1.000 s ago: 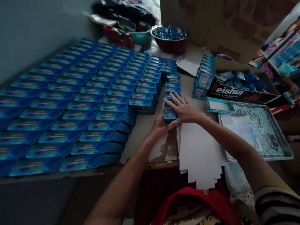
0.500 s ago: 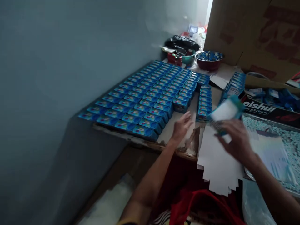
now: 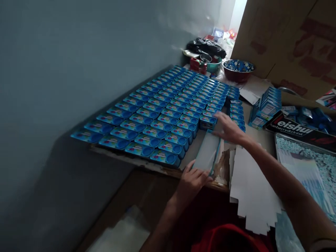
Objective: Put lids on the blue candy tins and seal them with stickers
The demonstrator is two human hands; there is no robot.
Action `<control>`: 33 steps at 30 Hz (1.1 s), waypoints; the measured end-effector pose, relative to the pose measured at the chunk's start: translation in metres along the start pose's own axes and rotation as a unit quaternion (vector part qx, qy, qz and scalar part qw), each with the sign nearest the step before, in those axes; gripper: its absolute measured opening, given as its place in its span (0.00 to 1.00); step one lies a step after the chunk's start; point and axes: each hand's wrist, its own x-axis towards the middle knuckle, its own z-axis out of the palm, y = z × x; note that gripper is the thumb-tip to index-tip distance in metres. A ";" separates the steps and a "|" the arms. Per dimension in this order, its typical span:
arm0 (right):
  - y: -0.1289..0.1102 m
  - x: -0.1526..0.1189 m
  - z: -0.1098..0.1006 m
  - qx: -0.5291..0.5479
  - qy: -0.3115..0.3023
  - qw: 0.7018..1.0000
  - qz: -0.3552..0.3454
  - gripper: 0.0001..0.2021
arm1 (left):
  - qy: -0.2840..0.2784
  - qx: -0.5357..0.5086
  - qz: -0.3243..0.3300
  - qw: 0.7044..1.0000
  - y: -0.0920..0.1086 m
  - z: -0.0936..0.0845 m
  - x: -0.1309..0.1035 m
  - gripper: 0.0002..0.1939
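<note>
My left hand is closed on the near end of a blue-edged display carton. The carton's white side faces up, and it lies slanted at the table's front edge. At its far end is my right hand, with thumb and fingers apart. Those fingertips are next to a blue-lidded pack, and whether they touch it I cannot tell. Rows of similar blue packs cover the table to the left. A shorter row of blue packs stands just beyond my right hand.
White cut cardboard sheets overhang the front edge. To the right are a tray of pale blue pellets, a black printed box of blue packs, and stacked blue boxes. A red bowl stands at the back; a wall borders the left.
The carton has come from the right, in my right hand, to the table's front edge. My left hand has drawn back and taken its near end; my right hand has moved left and opened.
</note>
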 end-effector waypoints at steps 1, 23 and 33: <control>0.002 0.023 -0.001 -0.023 0.000 0.999 0.047 0.41 | 0.003 -0.004 0.005 1.000 -0.001 0.002 -0.001 0.05; -0.014 0.074 0.012 -0.204 -0.005 0.976 0.078 0.56 | -0.037 -0.054 0.081 0.995 -0.001 0.009 0.021 0.13; -0.015 -0.025 -0.016 0.021 -0.037 0.999 0.032 0.58 | -0.062 -0.021 0.057 0.996 0.004 0.021 0.016 0.16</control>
